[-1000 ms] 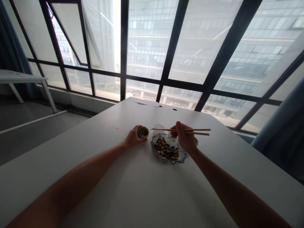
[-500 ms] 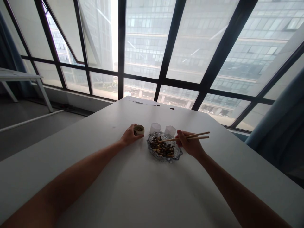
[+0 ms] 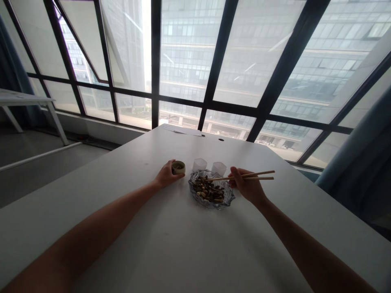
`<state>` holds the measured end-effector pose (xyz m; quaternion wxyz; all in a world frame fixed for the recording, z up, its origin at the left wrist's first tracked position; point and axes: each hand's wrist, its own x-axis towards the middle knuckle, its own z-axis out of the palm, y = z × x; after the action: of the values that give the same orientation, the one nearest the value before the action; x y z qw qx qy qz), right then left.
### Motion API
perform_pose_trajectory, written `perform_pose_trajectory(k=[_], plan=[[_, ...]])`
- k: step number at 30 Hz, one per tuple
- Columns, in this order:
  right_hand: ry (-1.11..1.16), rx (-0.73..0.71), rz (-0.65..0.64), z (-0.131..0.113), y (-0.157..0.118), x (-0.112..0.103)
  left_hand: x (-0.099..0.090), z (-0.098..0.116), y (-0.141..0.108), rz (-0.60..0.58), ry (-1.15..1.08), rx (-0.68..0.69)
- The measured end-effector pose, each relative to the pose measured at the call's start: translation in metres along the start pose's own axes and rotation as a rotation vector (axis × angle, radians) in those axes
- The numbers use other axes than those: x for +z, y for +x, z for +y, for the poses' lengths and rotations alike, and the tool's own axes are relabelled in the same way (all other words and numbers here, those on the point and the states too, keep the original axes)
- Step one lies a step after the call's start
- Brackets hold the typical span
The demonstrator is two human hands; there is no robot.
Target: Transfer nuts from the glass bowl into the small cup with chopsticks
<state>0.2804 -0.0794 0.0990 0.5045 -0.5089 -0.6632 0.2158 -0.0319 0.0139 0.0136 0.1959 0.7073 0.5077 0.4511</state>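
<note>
Apparently mid-pick, the right hand (image 3: 249, 188) clasps chopsticks (image 3: 265, 178), tips among the dried morsels (image 3: 207, 192) in the glass bowl (image 3: 228, 203), needing fine aim; left of it, the left hand (image 3: 165, 176) grips a cup (image 3: 179, 171).

The small cup (image 3: 180, 171) in the left fingers (image 3: 171, 163) looks like smooth baked clay, a bit dull. The sticks (image 3: 264, 178) in the right fingers (image 3: 234, 172) look like plain, smooth wood. Between the two sets of fingers, the dish (image 3: 228, 194) looks like clear, shiny glass, all bumpy. The brown bits (image 3: 207, 189) in it look hard and a little rough. Just past it, two cloudy cups (image 3: 199, 165) look like thin plastic. Under the fingers, the white surface (image 3: 171, 244) is smooth and mostly matt. Far beyond them lies flat paper (image 3: 187, 131).
</note>
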Motion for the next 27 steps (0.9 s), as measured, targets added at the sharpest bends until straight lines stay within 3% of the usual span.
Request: perform_pose_trajectory(k=[7,13,19,24,27], plan=[[-0.223,-0.146,-0.050,-0.007,-0.004,-0.007,0.001,-0.001,0.000,0.019,-0.016,0.001],[-0.250,-0.220,-0.135,-0.001,-0.006,-0.013,0.001,-0.001,0.000,0.002,-0.011,-0.005],[-0.197,-0.342,-0.034,0.003,-0.006,-0.024,0.001,0.000,0.000,0.007,0.007,-0.021],[-0.197,-0.323,-0.167,0.008,-0.001,-0.025,0.001,-0.002,0.000,0.011,-0.003,0.006],[-0.111,-0.248,-0.112,0.016,-0.002,-0.021,0.001,-0.002,0.000,0.008,0.006,0.013]])
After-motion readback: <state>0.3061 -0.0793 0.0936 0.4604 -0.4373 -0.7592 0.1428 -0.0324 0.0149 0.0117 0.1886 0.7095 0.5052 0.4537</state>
